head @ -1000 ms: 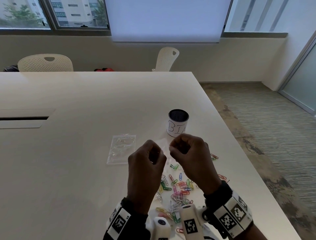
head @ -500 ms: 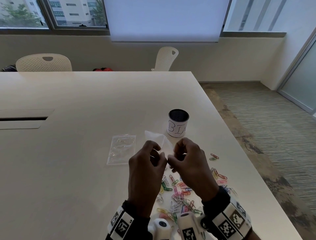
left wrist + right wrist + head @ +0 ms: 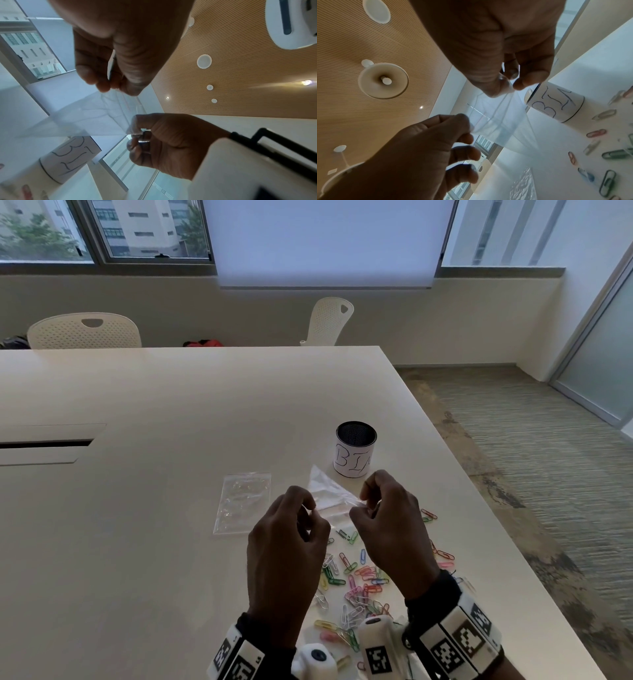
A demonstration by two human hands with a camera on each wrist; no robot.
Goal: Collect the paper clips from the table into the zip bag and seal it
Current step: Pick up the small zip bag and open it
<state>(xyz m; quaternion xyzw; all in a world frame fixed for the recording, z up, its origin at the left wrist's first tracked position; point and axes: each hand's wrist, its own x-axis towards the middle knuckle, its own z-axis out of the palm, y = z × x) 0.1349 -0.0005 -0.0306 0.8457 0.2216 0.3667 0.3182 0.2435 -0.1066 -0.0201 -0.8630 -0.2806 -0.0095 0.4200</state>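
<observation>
White table [image 3: 144, 440] fills your view, with two chairs [image 3: 84, 332] beyond it. Your left hand [image 3: 286, 546] and right hand [image 3: 390, 529] each pinch an edge of the bag [image 3: 327, 494], held above the table just before the bin [image 3: 354, 451]. A spare bag [image 3: 243, 501] lies left of the bin. Clips [image 3: 359, 583] lie scattered nearer you, partly hidden by your hands; the right wrist view shows them [image 3: 607, 180] up close.

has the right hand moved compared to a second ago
Yes. The right hand has drifted rightward, away from the left hand, toward the table edge, stretching the zip bag below the cup.
</observation>
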